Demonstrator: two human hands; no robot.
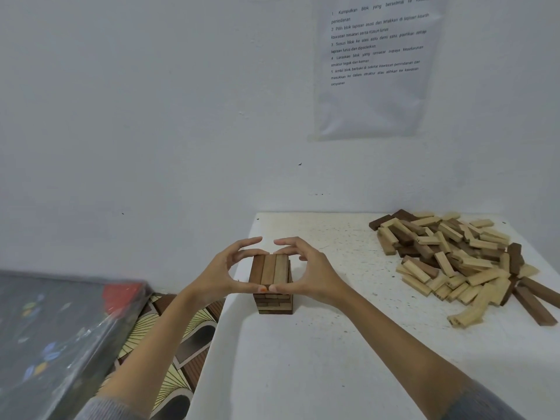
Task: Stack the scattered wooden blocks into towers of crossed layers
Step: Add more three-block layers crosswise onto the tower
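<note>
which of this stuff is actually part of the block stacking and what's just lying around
Job:
tower
block pile
left hand and right hand, both pinching the tower's top layer
table

Lying about:
wall sheet
wrapped box
patterned mat

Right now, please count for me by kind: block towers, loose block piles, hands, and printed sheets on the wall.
Block tower: 1
Loose block pile: 1
Hands: 2, left hand and right hand
Printed sheet: 1
Total: 5
</note>
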